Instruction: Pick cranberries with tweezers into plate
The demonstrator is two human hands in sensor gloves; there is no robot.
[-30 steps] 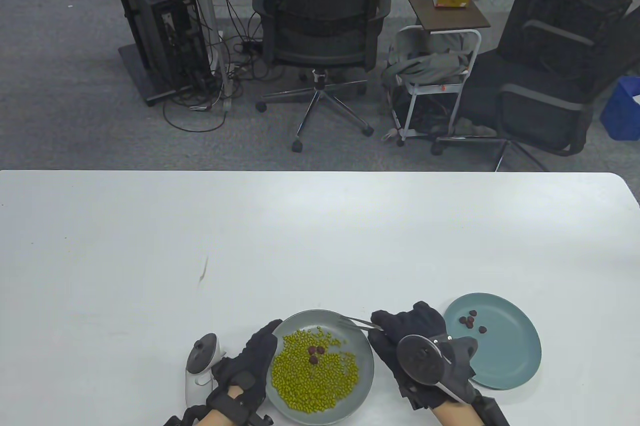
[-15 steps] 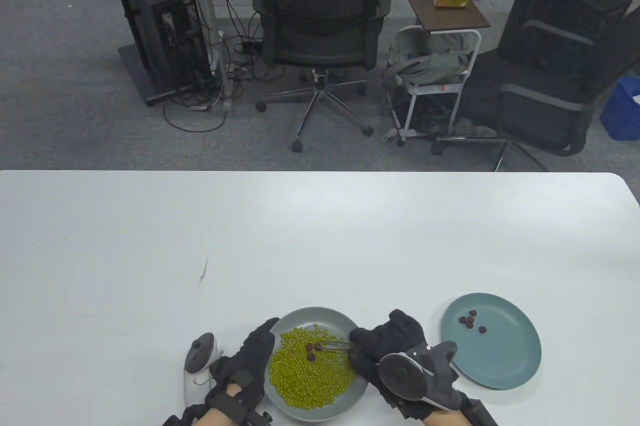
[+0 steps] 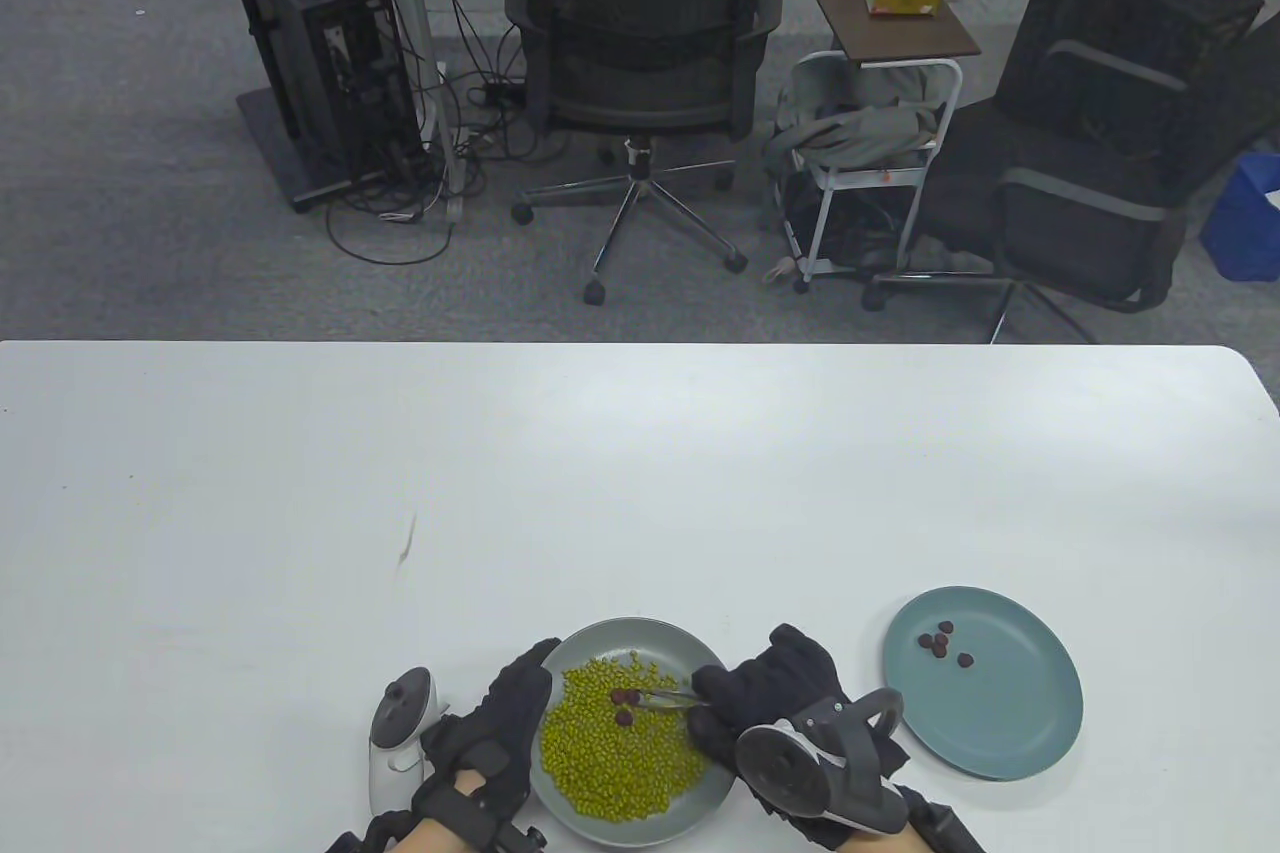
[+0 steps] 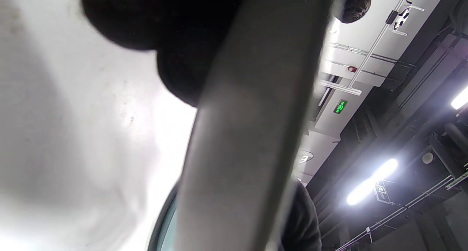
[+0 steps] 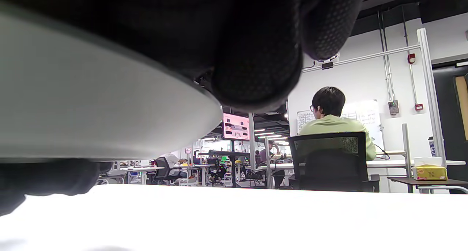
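A grey plate (image 3: 700, 783) near the table's front edge holds a heap of green beans (image 3: 610, 743) with a few dark red cranberries (image 3: 625, 699) on top. My right hand (image 3: 765, 698) grips metal tweezers (image 3: 665, 698) whose tips reach the cranberries; I cannot tell if they pinch one. My left hand (image 3: 505, 718) rests on the grey plate's left rim. A teal plate (image 3: 1010, 733) to the right holds several cranberries (image 3: 940, 643). The wrist views show only blurred glove and the plate's rim (image 5: 91, 112).
The white table (image 3: 600, 493) stretches far ahead of the plates. Its far edge is at mid frame, with office chairs (image 3: 640, 43) and desks on the floor beyond. A small dark mark (image 3: 407, 543) lies on the table at the left.
My right hand moved left from beside the teal plate to over the grey plate, and the tweezers' tips came down onto the cranberries. My left hand stayed on the rim.
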